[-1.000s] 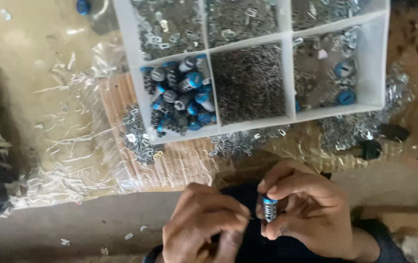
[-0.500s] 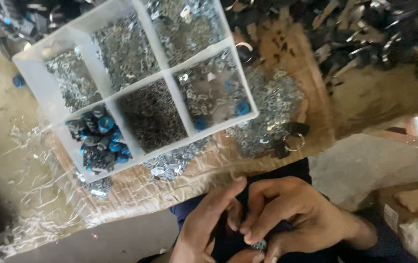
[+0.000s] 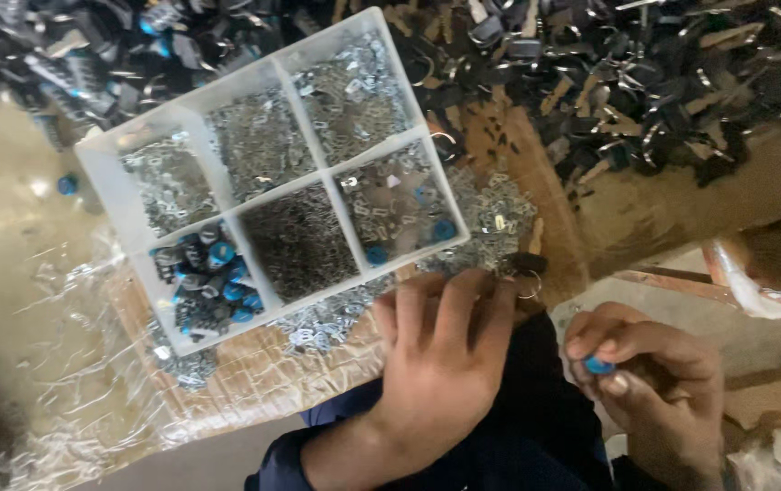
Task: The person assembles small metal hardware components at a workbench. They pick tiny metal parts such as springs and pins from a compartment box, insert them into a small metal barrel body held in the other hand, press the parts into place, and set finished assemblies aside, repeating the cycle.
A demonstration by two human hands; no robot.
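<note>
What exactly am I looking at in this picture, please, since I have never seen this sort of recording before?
This is a single view from a camera worn on a person's head, looking down at their own two bare hands; there is no machine. The left hand reaches toward loose small metal parts beside a white compartment tray holding metal bits and blue-capped pieces. The right hand pinches a small blue-capped part. A heap of black pieces lies beyond, and clear plastic sheeting to the left.
</note>
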